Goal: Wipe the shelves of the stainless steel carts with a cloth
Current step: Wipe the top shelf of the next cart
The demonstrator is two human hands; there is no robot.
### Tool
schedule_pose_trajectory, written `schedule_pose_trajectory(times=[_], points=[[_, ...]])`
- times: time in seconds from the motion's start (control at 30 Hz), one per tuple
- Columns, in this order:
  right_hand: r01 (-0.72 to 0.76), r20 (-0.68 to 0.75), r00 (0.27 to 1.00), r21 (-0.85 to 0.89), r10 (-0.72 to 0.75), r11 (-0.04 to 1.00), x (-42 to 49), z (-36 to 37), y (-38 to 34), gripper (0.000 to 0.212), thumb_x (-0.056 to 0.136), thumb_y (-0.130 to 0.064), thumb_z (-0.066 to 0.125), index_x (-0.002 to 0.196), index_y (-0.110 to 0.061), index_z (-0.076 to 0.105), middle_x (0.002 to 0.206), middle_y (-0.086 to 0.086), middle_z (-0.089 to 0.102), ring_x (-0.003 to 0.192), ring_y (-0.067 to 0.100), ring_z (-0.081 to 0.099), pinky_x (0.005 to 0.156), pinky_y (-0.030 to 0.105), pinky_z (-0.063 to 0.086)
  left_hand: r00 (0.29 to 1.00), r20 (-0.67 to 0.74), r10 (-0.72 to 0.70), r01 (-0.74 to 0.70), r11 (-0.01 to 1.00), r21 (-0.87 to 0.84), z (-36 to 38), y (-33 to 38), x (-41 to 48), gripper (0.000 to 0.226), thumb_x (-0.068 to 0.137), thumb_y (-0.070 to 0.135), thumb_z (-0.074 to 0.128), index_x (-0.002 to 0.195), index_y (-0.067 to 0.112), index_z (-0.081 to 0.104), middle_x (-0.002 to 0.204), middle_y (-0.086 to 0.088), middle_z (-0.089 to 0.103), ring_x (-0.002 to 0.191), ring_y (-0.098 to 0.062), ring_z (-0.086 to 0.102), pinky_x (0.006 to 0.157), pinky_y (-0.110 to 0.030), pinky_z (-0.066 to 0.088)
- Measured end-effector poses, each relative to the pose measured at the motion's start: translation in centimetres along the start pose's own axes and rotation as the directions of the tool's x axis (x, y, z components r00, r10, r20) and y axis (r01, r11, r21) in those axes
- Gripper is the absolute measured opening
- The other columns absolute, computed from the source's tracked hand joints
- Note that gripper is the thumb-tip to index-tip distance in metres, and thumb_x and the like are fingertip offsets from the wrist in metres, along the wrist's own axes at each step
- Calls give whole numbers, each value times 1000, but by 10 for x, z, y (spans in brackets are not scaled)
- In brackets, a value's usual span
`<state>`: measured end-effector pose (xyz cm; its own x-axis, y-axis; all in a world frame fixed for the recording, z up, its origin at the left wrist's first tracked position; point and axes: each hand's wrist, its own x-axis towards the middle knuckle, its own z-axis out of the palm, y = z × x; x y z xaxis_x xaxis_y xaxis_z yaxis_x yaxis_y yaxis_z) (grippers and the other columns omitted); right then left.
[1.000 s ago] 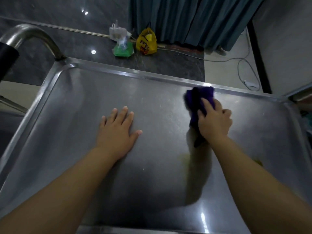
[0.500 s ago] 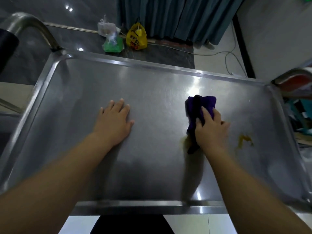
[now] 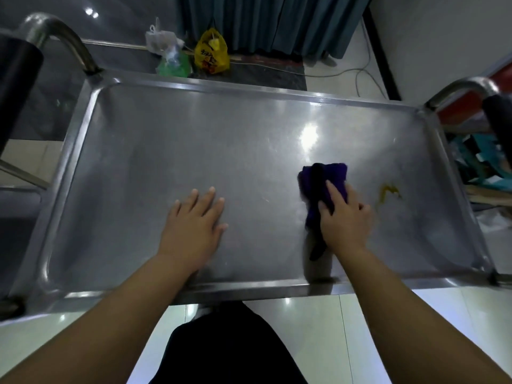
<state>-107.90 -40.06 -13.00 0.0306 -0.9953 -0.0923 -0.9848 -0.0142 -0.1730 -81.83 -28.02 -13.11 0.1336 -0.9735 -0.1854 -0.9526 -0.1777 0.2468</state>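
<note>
Back toward the near rim has come the purple cloth (image 3: 329, 180), which a second ago was wiping close to the far rim; it now lies right of the middle of the cart's top shelf (image 3: 194, 139), bunched, with a dark tail trailing toward the near edge. On top of it the right hand (image 3: 345, 224) holds it against the steel, the forefinger stretched straight along the cloth and the other fingers (image 3: 357, 207) bent at its right edge. Just to the right, apart from the cloth, a small yellow stain (image 3: 388, 192) marks the shelf. Left of the cloth, the left hand (image 3: 194, 225) has stayed palm down on the bare metal, its fingers straight and close together, the thumb set a little apart. Curved steel handles rise at the left end (image 3: 63, 37) and the right end (image 3: 460, 88) of the cart. Beyond the far rim, on the dark floor, stand a yellow bag (image 3: 212, 55), a green bag (image 3: 173, 65) and a white bag (image 3: 159, 40), with a teal curtain (image 3: 263, 20) behind them and a thin cable (image 3: 360, 76) looping to the right.
</note>
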Motion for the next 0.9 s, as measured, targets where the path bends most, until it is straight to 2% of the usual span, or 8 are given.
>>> schedule_pose_trajectory(times=[0.1,0.3,0.4,0.5,0.63,0.73,0.8,0.9], points=[[-150,32,988,9,150,989,-22,6,-39,51,96,-47,38,145,-43,24,157,-3,16,114,34,33,93,40,30,999,32,-15,15,1000,23,5,-1,8,54,95,43,38,146,24,29,158,1,14,144,-28,13,113,-49,13],[592,26,804,55,-594,804,-73,0,-20,46,86,-36,58,132,-37,53,146,-2,42,99,34,47,79,39,43,1000,7,11,-11,1000,-11,8,-8,2,54,96,44,36,146,26,29,158,2,15,145,-27,12,114,-47,11],[153,65,986,-13,-152,988,-63,-5,21,49,94,-41,49,141,-45,35,154,-6,28,112,33,42,92,38,38,1000,5,-8,8,1000,-22,9,-6,3,54,95,44,39,145,27,30,158,2,15,145,-27,12,114,-47,10],[-293,36,956,25,292,956,-79,7,4,52,95,-46,39,145,-46,22,157,-4,18,116,34,36,95,38,31,1000,3,-1,1,1000,-9,10,-4,6,53,96,44,37,145,26,29,158,1,13,144,-28,11,114,-48,10],[140,22,990,55,-142,989,-130,19,-46,51,91,-43,49,140,-45,35,155,-3,27,106,30,37,84,37,32,1000,-14,2,-2,1000,5,10,-4,3,52,96,44,36,145,26,29,158,0,15,144,-30,13,113,-49,11],[487,40,870,98,-492,868,-135,9,-20,49,87,-36,60,135,-42,48,150,-6,36,100,28,42,81,38,39,1000,-16,21,-21,1000,5,10,-6,-1,53,96,45,34,145,26,27,158,-1,14,144,-30,12,114,-49,10],[385,46,921,35,-386,922,-122,2,9,48,90,-37,58,135,-45,45,151,-11,33,101,28,44,85,39,41,999,-29,33,-33,999,-9,9,-8,-1,53,96,44,35,145,25,29,158,-1,15,144,-30,13,114,-49,11],[-145,42,989,-2,145,989,-111,-1,31,50,95,-45,44,142,-49,29,155,-10,23,112,29,41,92,36,35,999,-27,39,-39,999,-25,7,-7,0,53,97,44,36,145,25,30,158,-2,15,144,-30,12,114,-49,9]])
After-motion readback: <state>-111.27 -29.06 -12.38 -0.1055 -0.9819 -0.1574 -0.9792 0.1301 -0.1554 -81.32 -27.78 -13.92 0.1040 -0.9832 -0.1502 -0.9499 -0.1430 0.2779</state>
